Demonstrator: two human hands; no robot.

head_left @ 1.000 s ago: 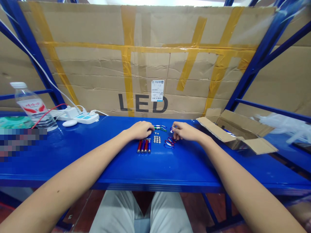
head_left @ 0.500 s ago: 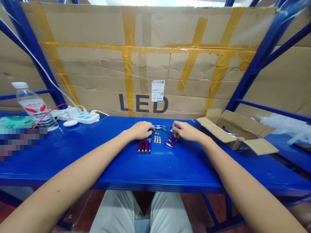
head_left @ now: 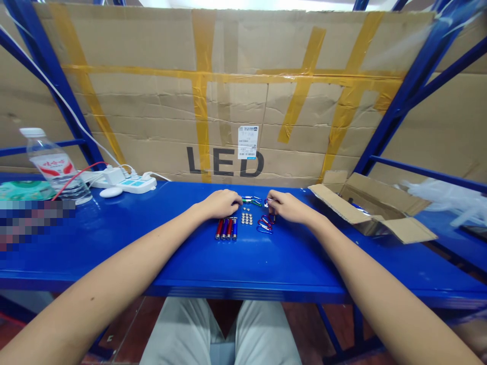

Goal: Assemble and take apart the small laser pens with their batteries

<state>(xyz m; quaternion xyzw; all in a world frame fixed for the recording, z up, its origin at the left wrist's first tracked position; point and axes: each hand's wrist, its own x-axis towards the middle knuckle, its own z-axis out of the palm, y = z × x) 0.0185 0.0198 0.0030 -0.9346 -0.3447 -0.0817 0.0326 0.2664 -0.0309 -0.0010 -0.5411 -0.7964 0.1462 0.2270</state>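
Note:
In the head view my left hand [head_left: 222, 204] rests on the blue tabletop with curled fingers. Its fingertips meet the left ends of slim blue and green metal pieces with clips [head_left: 251, 200]; whether it grips them is hidden. My right hand [head_left: 283, 206] is closed in a pinch, with a small pale bit [head_left: 266, 204] showing at the fingertips, too small to name. Just below that hand lie several red and blue carabiner clips [head_left: 265, 224]. Small silver discs like button cells [head_left: 246, 218] sit in rows between the hands. Red and blue metal tubes [head_left: 226, 229] stand side by side below my left hand.
An open cardboard box [head_left: 365, 203] with things inside is on the right, near white plastic bags [head_left: 441, 195]. To the left are a water bottle [head_left: 57, 167] and a white power strip [head_left: 139, 183] with cables. A large taped carton [head_left: 160, 116] forms the back wall.
My right hand has shifted slightly left, carrying the pale bit at its fingertips. My left hand and the laid-out pieces look unmoved.

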